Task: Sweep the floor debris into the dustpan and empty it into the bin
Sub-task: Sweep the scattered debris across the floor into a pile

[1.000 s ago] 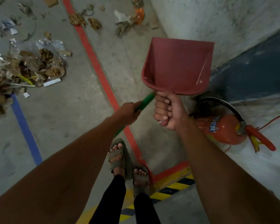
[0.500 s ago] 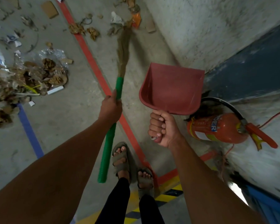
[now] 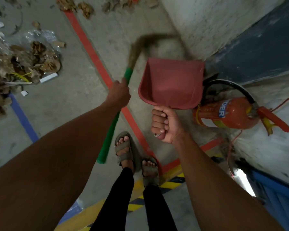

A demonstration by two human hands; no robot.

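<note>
Red dustpan (image 3: 171, 82) in right hand (image 3: 163, 125)

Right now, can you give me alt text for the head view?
Left hand grips a green-handled broom, bristles blurred; right hand holds an empty red dustpan. Debris pile lies left; a fire extinguisher lies right.

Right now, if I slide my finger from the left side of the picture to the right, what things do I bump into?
Pile of dry leaves → blue floor line → left hand holding the green broom → red dustpan held by the right hand → fire extinguisher.
</note>
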